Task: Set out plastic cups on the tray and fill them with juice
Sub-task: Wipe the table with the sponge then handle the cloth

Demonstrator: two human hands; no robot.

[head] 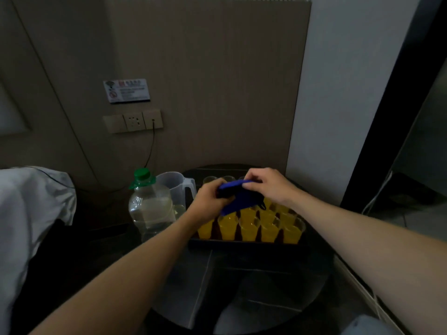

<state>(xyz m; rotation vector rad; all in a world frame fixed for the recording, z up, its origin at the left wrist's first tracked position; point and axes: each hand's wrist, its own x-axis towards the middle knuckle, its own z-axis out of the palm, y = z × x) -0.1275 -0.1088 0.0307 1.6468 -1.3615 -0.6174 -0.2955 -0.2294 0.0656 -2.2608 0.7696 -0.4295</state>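
left grip (209, 198) curls round blue flat object (242, 197) | right grip (268, 183) pinches its top edge, seemingly to open it | plastic cups (249, 228) on tray (242, 244) below mostly juice-filled; far row looks empty

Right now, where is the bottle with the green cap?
In the head view, the bottle stands left of the tray of juice cups, just in front of the clear jug.

A dim room where a beige wall panel (205, 68) fills the upper centre, with a small sign (126, 90) above a row of sockets (133, 120) at centre left, a black cable (151, 146) hanging below, a white wall (338, 93) to the right, and white bedding (31, 201) at lower left.
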